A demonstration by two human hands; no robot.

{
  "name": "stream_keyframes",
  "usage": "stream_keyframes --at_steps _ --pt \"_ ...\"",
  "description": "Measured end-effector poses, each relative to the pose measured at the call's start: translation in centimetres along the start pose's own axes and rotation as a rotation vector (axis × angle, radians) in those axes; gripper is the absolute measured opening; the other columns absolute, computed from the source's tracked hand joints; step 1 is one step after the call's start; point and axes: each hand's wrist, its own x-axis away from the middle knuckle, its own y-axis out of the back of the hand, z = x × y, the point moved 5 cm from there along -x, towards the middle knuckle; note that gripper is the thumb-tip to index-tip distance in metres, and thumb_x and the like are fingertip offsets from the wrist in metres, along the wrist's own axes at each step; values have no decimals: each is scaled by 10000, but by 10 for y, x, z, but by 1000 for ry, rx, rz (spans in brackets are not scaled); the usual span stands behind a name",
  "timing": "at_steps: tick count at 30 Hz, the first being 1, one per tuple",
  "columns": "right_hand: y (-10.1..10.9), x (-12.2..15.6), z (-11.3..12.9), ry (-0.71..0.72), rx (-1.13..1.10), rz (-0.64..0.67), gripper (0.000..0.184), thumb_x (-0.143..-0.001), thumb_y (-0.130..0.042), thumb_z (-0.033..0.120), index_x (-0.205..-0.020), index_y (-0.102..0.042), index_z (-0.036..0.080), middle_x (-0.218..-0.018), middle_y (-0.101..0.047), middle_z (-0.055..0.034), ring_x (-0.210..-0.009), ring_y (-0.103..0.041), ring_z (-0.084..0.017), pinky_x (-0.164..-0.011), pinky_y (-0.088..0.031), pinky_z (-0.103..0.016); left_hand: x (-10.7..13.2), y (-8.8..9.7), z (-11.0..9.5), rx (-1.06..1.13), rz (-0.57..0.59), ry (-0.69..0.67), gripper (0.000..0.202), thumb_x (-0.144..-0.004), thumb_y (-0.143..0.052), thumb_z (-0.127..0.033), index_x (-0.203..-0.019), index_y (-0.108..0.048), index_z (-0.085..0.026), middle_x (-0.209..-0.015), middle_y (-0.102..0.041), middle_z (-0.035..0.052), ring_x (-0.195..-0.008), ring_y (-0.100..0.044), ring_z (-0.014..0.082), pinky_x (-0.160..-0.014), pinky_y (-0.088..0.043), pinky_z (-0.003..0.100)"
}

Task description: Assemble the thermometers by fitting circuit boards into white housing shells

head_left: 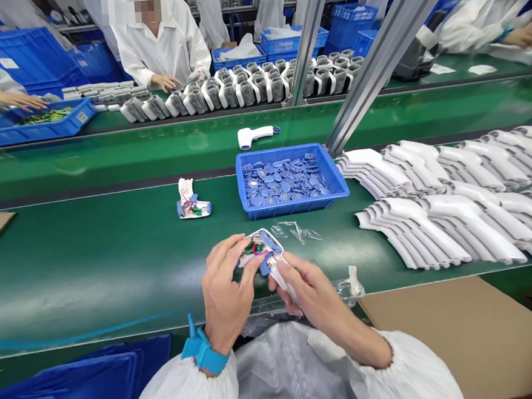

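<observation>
Between my two hands is an opened infrared thermometer housing (274,261), white with blue parts, a green circuit board and red wires showing inside. My left hand (228,281) wears a blue wrist strap and grips the housing's head end with thumb and fingers. Wrapped round the white handle is my right hand (306,282); some of its fingers are hidden beneath. A second open thermometer half (193,206) with wiring lies on the green bench, up and left of my hands. Just beyond them stands a blue tray (294,208) of small blue plastic parts.
Stacked white housing shells (454,223) cover the bench's right side. Clear plastic scraps (298,230) lie near the tray. A closed thermometer (255,136) rests on the far belt, beyond a slanted metal post (375,64). Co-workers in white coats (164,42) work opposite.
</observation>
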Motion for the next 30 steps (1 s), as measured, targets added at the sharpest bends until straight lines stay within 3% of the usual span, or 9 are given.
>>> stream_keyframes --at_steps 6,10,13,17,20,23,27,30 --pt "2 2 6 88 324 -57 452 -976 -457 580 -740 -529 200 -563 -448 51 -477 -374 -67 -452 -279 -201 -3 0 -2 123 62 78 130 -929 -613 -197 -1023 -703 -196 -1120 -664 51 -1032 -623 163 -898 -493 270" --pt "5 1 6 100 417 -109 520 -972 -442 606 -658 -520 199 -449 -430 54 -416 -382 -69 -440 -279 -208 -11 2 1 163 141 179 157 -929 -591 -212 -891 -742 -195 -1025 -691 38 -942 -636 150 -814 -493 250" --pt "7 0 5 88 452 -100 533 -968 -448 611 -642 -526 198 -427 -428 58 -381 -373 -63 -421 -262 -208 -15 0 14 265 215 335 133 -854 -668 -254 -778 -746 -178 -940 -700 45 -879 -649 163 -753 -500 257" --pt "11 -1 2 75 465 -24 535 -961 -461 614 -638 -529 194 -448 -448 57 -370 -379 -57 -406 -258 -205 -14 -17 37 499 313 664 201 -707 -759 -284 -629 -666 -124 -901 -691 76 -678 -609 136 -541 -449 230" --pt "17 -3 -6 15 396 -3 554 -956 -450 633 -630 -535 193 -418 -435 58 -339 -372 -65 -381 -265 -209 -12 -26 42 554 336 732 229 -670 -791 -293 -676 -645 -116 -888 -698 83 -650 -611 130 -524 -458 222" --pt "19 -3 -15 -53 246 8 554 -941 -456 655 -650 -550 193 -432 -454 59 -320 -363 -66 -347 -260 -208 -11 -23 33 529 306 616 276 -714 -802 -289 -933 -696 -157 -961 -710 57 -826 -677 168 -695 -556 258" --pt "16 0 -15 -81 142 11 552 -922 -493 661 -646 -557 187 -418 -440 63 -317 -364 -63 -338 -260 -197 -6 -9 10 185 221 202 126 -902 -650 -244 -959 -755 -203 -1031 -724 42 -944 -683 157 -841 -555 263" --pt "10 3 -11 -90 89 19 549 -919 -508 654 -641 -557 182 -412 -431 64 -319 -344 -58 -335 -248 -192 4 -4 -2 -1 149 -77 212 -950 -560 -152 -1056 -739 -187 -1127 -711 60 -1019 -676 152 -920 -540 255"
